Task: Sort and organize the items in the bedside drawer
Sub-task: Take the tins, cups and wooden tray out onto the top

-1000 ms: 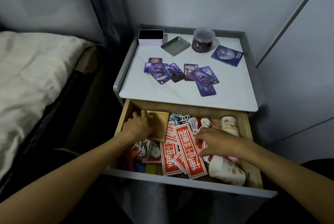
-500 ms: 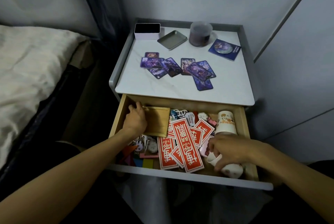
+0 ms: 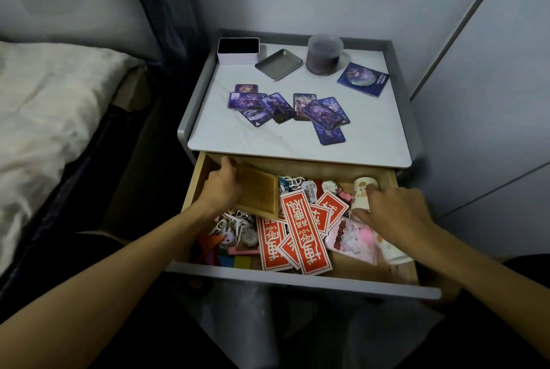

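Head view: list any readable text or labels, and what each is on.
Nothing reads cleanly.
Red stickers: large white Chinese characters, upside down here, not legible.
Pink tin: red lettering along one edge, blurred.
Blue card: print along one edge, too small.
White tag: print too small.

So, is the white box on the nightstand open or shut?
Open. The box has no lid on, and its dark inside shows from above. Whether anything lies inside, I cannot tell.

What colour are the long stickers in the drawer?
The stickers are red with white characters and edges; head view.
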